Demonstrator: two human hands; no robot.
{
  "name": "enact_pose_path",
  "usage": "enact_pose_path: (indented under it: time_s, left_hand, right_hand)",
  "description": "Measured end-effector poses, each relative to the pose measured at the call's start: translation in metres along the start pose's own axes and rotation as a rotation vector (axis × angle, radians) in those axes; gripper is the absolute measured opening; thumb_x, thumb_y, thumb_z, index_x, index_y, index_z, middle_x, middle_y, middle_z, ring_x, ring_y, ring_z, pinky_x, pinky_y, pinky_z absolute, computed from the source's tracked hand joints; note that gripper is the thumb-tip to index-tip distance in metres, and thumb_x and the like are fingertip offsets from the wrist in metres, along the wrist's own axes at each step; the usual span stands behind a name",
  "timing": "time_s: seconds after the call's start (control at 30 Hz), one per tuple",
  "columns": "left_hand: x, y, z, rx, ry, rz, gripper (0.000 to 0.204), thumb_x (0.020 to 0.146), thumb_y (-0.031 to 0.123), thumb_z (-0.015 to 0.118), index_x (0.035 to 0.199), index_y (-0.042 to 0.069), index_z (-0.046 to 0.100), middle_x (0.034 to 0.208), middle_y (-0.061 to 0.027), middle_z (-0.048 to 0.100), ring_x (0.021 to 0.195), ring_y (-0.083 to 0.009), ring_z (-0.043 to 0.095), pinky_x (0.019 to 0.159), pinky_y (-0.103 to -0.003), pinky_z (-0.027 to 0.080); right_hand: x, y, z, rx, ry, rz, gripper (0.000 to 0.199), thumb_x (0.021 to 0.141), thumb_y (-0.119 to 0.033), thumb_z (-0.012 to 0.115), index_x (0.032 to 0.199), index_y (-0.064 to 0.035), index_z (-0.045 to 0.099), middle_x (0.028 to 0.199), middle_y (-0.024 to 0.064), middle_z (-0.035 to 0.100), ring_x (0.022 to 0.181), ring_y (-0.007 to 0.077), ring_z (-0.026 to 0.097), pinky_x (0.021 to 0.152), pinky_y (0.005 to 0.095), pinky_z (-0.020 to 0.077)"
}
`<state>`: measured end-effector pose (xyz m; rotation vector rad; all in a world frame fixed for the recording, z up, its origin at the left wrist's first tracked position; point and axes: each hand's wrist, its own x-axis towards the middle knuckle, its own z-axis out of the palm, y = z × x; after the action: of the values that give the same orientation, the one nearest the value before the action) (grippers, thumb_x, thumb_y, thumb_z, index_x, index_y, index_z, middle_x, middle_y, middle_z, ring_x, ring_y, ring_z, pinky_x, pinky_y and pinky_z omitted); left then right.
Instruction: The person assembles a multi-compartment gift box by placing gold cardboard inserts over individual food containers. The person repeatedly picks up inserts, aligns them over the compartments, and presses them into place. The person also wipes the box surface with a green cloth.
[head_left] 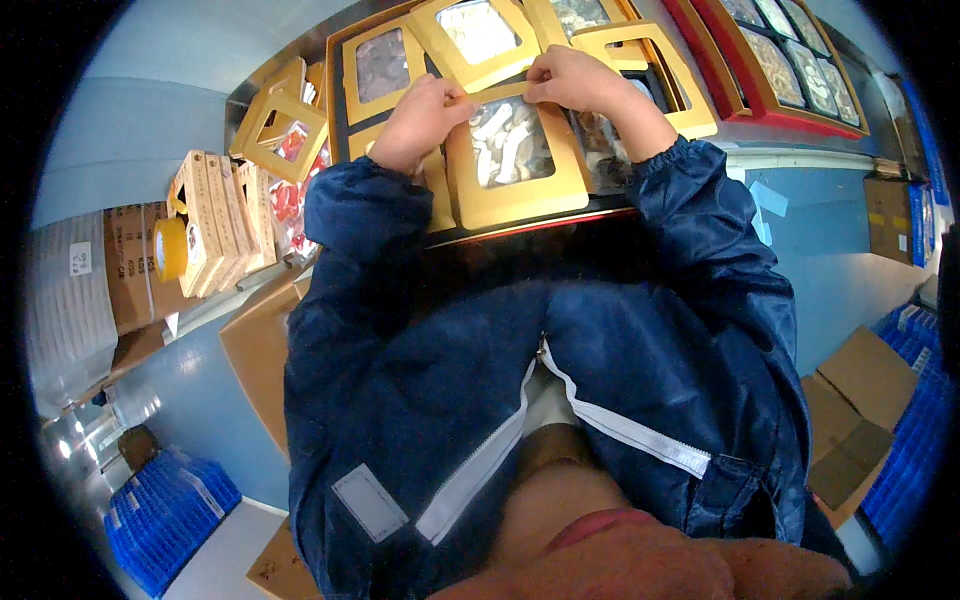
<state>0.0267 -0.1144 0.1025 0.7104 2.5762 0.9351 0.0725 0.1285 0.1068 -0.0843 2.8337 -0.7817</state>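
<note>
While we work at the big gold tray point(338, 60), our left hand point(420, 118) and right hand point(575, 80) both pinch the top edge of a small gold window box point(515, 155). It lies at the near edge of the tray, with pale pieces showing through its clear front. We judge the job about half done: some gold boxes point(478, 35) already sit in the tray, this one is not yet settled. Right of the tray sits a red box point(775, 60). Left of it stand flat folded cartons point(215, 220) and a yellow tape roll point(170, 248).
</note>
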Motion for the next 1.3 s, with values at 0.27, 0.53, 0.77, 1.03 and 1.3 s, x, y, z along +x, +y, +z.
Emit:
enact_pose_path:
  time_s: [0.27, 0.53, 0.77, 1.03, 1.3]
  left_hand:
    - [-0.004, -0.003, 0.01, 0.2, 0.164, 0.055, 0.036, 0.088, 0.031, 0.074, 0.096, -0.004, 0.067, 0.096, -0.0213, 0.065, 0.09, -0.0344, 0.064, 0.08, -0.04, 0.051]
    - [0.016, -0.003, -0.014, -0.039, -0.139, -0.164, 0.036, 0.088, 0.033, 0.073, 0.092, -0.003, 0.071, 0.078, -0.0159, 0.069, 0.071, -0.0291, 0.067, 0.067, -0.039, 0.054]
    - [0.002, 0.01, -0.003, 0.268, 0.045, -0.008, 0.033, 0.087, 0.029, 0.072, 0.092, -0.003, 0.072, 0.082, -0.0217, 0.069, 0.078, -0.035, 0.068, 0.073, -0.042, 0.054]
    - [0.001, 0.014, -0.006, 0.113, -0.01, -0.129, 0.032, 0.086, 0.023, 0.07, 0.103, -0.004, 0.073, 0.094, -0.0249, 0.071, 0.088, -0.0378, 0.069, 0.081, -0.04, 0.055]
    - [0.012, -0.039, -0.004, -0.233, 0.083, -0.076, 0.024, 0.086, 0.008, 0.07, 0.106, -0.004, 0.074, 0.096, -0.0163, 0.075, 0.082, -0.0231, 0.071, 0.076, -0.033, 0.056]
  right_hand:
    - [-0.009, -0.009, 0.016, -0.08, 0.191, 0.035, 0.031, 0.079, -0.033, 0.071, 0.093, -0.0076, 0.08, 0.088, 0.0179, 0.074, 0.085, 0.0344, 0.072, 0.082, 0.0432, 0.0576]
    - [0.005, 0.008, 0.01, 0.193, 0.066, 0.013, 0.036, 0.076, -0.037, 0.072, 0.087, -0.004, 0.079, 0.082, 0.0201, 0.073, 0.078, 0.0359, 0.071, 0.074, 0.0431, 0.0568]
    - [0.007, 0.001, 0.007, 0.041, 0.041, -0.017, 0.037, 0.078, -0.033, 0.075, 0.095, -0.0006, 0.078, 0.089, 0.0195, 0.074, 0.081, 0.0319, 0.071, 0.077, 0.0398, 0.0563]
    - [0.0, -0.007, 0.024, -0.126, 0.255, 0.026, 0.029, 0.075, -0.031, 0.073, 0.086, -0.0043, 0.079, 0.087, 0.0199, 0.074, 0.086, 0.0371, 0.072, 0.081, 0.045, 0.0577]
    - [-0.007, -0.013, 0.017, -0.019, 0.185, 0.067, 0.029, 0.077, -0.031, 0.072, 0.088, -0.005, 0.079, 0.086, 0.0194, 0.073, 0.085, 0.0373, 0.072, 0.08, 0.0454, 0.058]
